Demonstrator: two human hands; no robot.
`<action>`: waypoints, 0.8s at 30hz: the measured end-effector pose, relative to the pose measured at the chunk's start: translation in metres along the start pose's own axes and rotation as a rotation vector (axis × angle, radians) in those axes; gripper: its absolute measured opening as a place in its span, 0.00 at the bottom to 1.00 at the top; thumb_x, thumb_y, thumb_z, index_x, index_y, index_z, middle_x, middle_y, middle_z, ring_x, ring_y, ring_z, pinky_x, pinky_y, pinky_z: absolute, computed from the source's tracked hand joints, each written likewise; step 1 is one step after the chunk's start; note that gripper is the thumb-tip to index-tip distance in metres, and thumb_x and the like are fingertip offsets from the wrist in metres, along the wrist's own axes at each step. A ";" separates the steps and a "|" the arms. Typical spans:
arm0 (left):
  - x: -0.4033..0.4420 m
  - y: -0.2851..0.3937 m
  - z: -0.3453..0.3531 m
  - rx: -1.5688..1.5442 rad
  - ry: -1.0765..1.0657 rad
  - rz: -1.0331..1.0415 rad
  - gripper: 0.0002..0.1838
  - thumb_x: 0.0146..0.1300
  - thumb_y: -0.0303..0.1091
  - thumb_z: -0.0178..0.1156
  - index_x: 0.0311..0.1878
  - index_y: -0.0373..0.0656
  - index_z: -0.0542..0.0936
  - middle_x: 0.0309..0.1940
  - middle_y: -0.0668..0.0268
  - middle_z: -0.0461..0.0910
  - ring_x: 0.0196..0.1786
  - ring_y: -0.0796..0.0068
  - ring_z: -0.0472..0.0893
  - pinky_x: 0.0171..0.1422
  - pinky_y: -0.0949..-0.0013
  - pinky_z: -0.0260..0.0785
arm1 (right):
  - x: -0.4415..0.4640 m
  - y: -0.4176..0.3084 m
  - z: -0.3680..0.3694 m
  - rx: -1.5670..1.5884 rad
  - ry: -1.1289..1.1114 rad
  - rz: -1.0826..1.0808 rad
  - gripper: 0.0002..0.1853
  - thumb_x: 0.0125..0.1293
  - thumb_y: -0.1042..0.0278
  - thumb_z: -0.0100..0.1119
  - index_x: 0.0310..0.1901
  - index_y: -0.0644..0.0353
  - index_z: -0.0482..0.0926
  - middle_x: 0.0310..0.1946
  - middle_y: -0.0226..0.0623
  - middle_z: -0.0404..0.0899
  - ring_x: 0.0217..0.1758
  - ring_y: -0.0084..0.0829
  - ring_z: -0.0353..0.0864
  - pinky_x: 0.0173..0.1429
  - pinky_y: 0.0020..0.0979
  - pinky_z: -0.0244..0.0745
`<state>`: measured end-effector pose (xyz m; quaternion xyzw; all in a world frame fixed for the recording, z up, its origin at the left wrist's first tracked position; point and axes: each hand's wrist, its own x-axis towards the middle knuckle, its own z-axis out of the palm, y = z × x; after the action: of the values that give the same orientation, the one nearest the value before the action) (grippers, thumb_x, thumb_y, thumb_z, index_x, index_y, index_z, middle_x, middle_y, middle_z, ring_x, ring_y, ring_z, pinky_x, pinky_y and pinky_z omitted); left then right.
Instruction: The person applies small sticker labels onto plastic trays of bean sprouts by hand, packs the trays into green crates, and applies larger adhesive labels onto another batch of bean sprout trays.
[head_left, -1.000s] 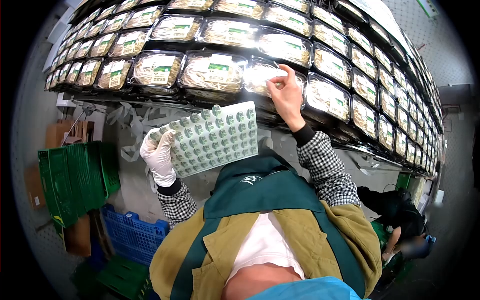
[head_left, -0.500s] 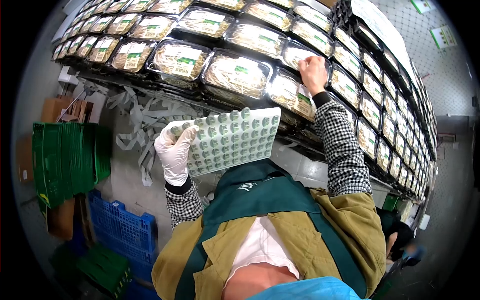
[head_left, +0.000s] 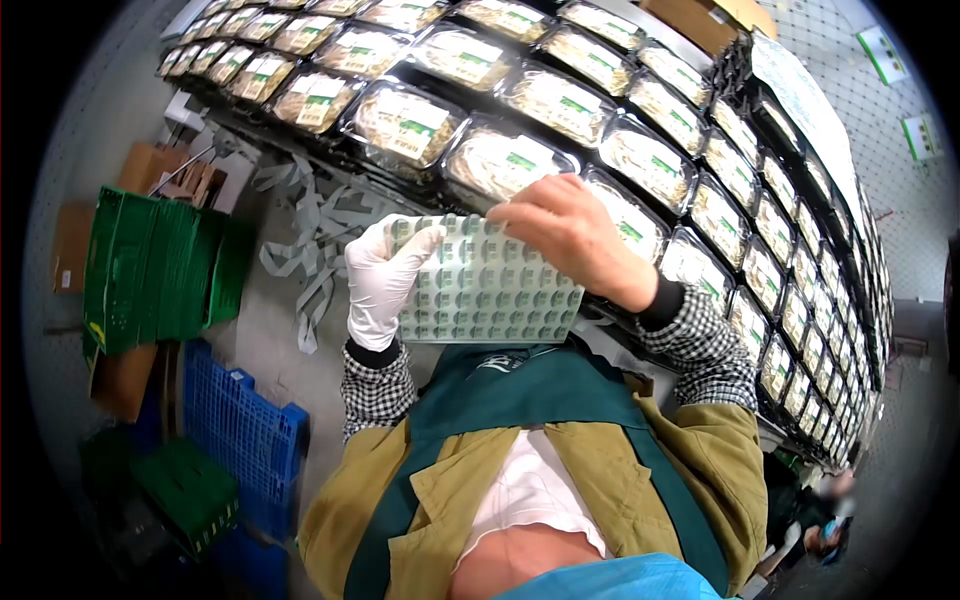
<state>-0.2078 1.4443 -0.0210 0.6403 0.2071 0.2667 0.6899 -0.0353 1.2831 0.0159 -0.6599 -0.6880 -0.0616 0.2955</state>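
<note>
The bank of trays (head_left: 405, 125) sweeps from ten o'clock over twelve and down to four, with the dial's hub set at the middle of the sticker sheet (head_left: 490, 290); forearms are best kept low on this side, so that no sleeve drags across a lid. The dark green apron (head_left: 520, 400) lies at six o'clock, and the sheet is held in the air between apron and trays, rows of stickers facing the wearer — a good angle for seeing each edge. The gloved left hand (head_left: 380, 275) grips it at nine o'clock, thumb pressed on the face near the upper corner and the other fingers out of sight behind. That hold should be firm enough to stop the sheet swinging, yet without bending it. The bare right hand (head_left: 585, 240) comes in from two o'clock, thumb and forefinger drawn together at the upper edge, at about twelve. Whether they pinch a sticker or merely touch the sheet I cannot tell, as the hand hides the spot. If a sticker is to come away, a slow peel at a shallow angle would probably serve best — held by its very rim, with little fingertip on the glue, while the left thumb steadies the backing.
</note>
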 end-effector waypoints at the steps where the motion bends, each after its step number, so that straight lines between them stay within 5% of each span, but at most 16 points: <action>1: 0.002 -0.005 0.000 -0.014 -0.011 -0.029 0.05 0.59 0.24 0.66 0.38 0.34 0.83 0.31 0.71 0.82 0.32 0.88 0.76 0.37 0.81 0.69 | -0.004 0.001 0.002 -0.048 0.035 -0.039 0.15 0.52 0.75 0.63 0.44 0.55 0.80 0.33 0.29 0.77 0.34 0.25 0.74 0.40 0.29 0.67; 2: 0.004 -0.006 0.001 -0.031 -0.019 -0.087 0.05 0.60 0.25 0.65 0.39 0.35 0.82 0.31 0.70 0.83 0.32 0.88 0.76 0.37 0.81 0.69 | -0.008 0.000 -0.002 -0.090 0.027 -0.036 0.15 0.51 0.74 0.59 0.43 0.53 0.80 0.33 0.27 0.76 0.37 0.24 0.74 0.46 0.28 0.64; 3: 0.006 -0.006 0.005 -0.066 -0.024 -0.137 0.06 0.60 0.26 0.65 0.39 0.35 0.82 0.32 0.70 0.83 0.32 0.87 0.77 0.37 0.80 0.69 | -0.009 0.003 -0.003 -0.053 0.089 -0.105 0.18 0.46 0.79 0.62 0.42 0.55 0.81 0.32 0.29 0.76 0.32 0.26 0.73 0.39 0.28 0.67; 7: 0.016 -0.009 0.013 -0.116 -0.005 -0.230 0.06 0.62 0.26 0.63 0.40 0.35 0.82 0.33 0.69 0.83 0.33 0.86 0.78 0.40 0.80 0.70 | -0.017 0.034 -0.019 0.212 0.135 -0.030 0.16 0.51 0.82 0.58 0.43 0.58 0.81 0.38 0.34 0.80 0.38 0.28 0.79 0.44 0.29 0.74; 9: 0.014 -0.006 0.009 -0.078 0.034 -0.217 0.05 0.62 0.26 0.63 0.40 0.34 0.82 0.33 0.69 0.83 0.34 0.85 0.78 0.41 0.80 0.71 | -0.031 0.086 -0.032 0.437 0.423 0.685 0.16 0.62 0.77 0.58 0.53 0.67 0.75 0.42 0.41 0.82 0.44 0.28 0.81 0.47 0.25 0.78; 11: 0.012 -0.008 0.001 -0.101 0.054 -0.187 0.04 0.62 0.25 0.63 0.38 0.34 0.82 0.34 0.69 0.84 0.33 0.85 0.78 0.40 0.80 0.70 | -0.049 0.177 -0.044 0.238 0.638 0.973 0.24 0.62 0.77 0.55 0.61 0.62 0.68 0.48 0.41 0.80 0.44 0.27 0.83 0.44 0.26 0.79; 13: 0.009 -0.010 -0.005 -0.064 0.080 -0.153 0.04 0.61 0.25 0.63 0.38 0.34 0.82 0.33 0.69 0.83 0.32 0.86 0.78 0.39 0.80 0.69 | -0.085 0.253 -0.040 -0.175 0.658 0.977 0.29 0.57 0.73 0.60 0.62 0.65 0.66 0.47 0.46 0.80 0.41 0.33 0.84 0.45 0.32 0.78; 16: 0.009 -0.012 -0.012 -0.056 0.116 -0.139 0.03 0.60 0.24 0.65 0.35 0.35 0.81 0.31 0.71 0.83 0.31 0.87 0.77 0.37 0.81 0.69 | -0.091 0.293 -0.024 -0.282 0.710 0.981 0.29 0.55 0.73 0.61 0.60 0.64 0.67 0.45 0.45 0.79 0.38 0.35 0.83 0.47 0.34 0.76; 19: 0.008 -0.016 -0.022 -0.036 0.174 -0.140 0.03 0.59 0.24 0.65 0.36 0.36 0.81 0.31 0.70 0.83 0.31 0.86 0.77 0.38 0.81 0.69 | -0.084 0.285 -0.024 -0.816 0.341 0.933 0.32 0.55 0.66 0.62 0.62 0.60 0.65 0.48 0.44 0.77 0.41 0.42 0.82 0.46 0.38 0.75; 21: 0.004 -0.020 -0.032 -0.017 0.222 -0.133 0.03 0.59 0.23 0.65 0.36 0.36 0.81 0.31 0.70 0.83 0.31 0.86 0.77 0.39 0.80 0.69 | -0.083 0.285 -0.040 -0.879 0.204 1.044 0.31 0.55 0.65 0.60 0.62 0.56 0.65 0.50 0.42 0.76 0.46 0.44 0.81 0.48 0.41 0.73; 24: 0.001 -0.022 -0.045 -0.010 0.307 -0.058 0.03 0.59 0.23 0.65 0.35 0.36 0.80 0.31 0.68 0.83 0.32 0.84 0.77 0.40 0.79 0.69 | -0.094 0.324 -0.061 -0.659 0.433 1.089 0.28 0.55 0.65 0.60 0.60 0.56 0.68 0.43 0.39 0.82 0.45 0.42 0.82 0.50 0.41 0.72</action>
<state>-0.2327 1.4794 -0.0473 0.5822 0.3272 0.3424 0.6609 0.2862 1.2114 -0.0791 -0.9412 -0.1274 -0.2413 0.1990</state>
